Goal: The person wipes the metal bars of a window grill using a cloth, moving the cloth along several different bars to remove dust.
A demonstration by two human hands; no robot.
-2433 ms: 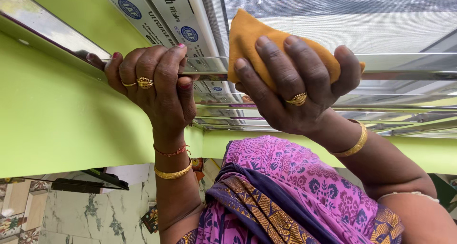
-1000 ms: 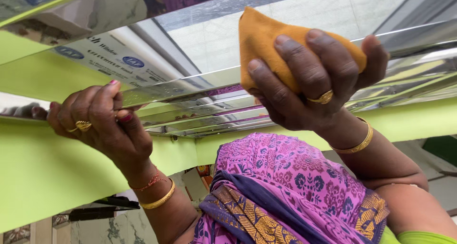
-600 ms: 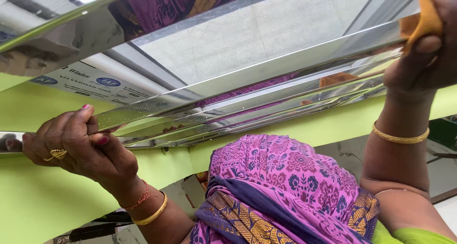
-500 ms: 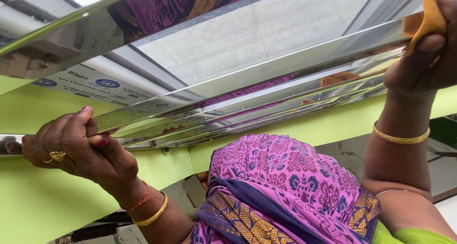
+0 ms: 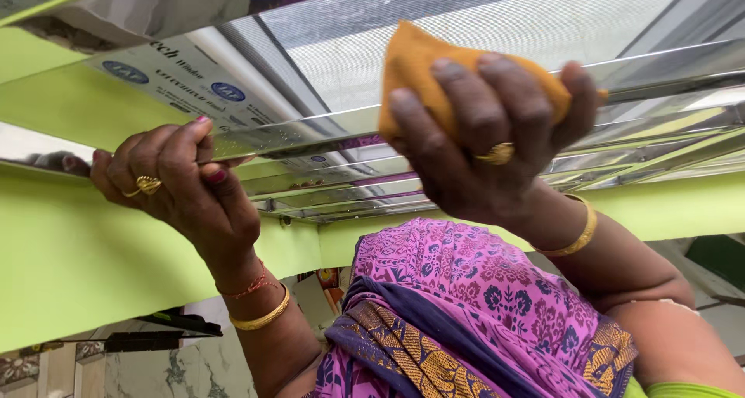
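Observation:
My right hand point(image 5: 481, 142) is shut on a folded orange cloth point(image 5: 415, 60) and presses it against a shiny metal window rail point(image 5: 310, 130), at the lower edge of the glass pane point(image 5: 481, 18). My left hand point(image 5: 182, 185) grips the same rail further left, fingers curled over its edge. Both hands wear gold rings and bangles. Several stacked metal rails run to the right below the cloth.
A white sticker label with blue ovals point(image 5: 186, 76) is stuck on the frame above my left hand. A light green wall point(image 5: 70, 266) runs beneath the window. Pink and purple patterned fabric point(image 5: 466, 289) fills the lower middle. Marble tiles show at the bottom left.
My right hand swept the cloth far to the right along the rail, then came back left to the middle. My left hand kept its hold on the rail.

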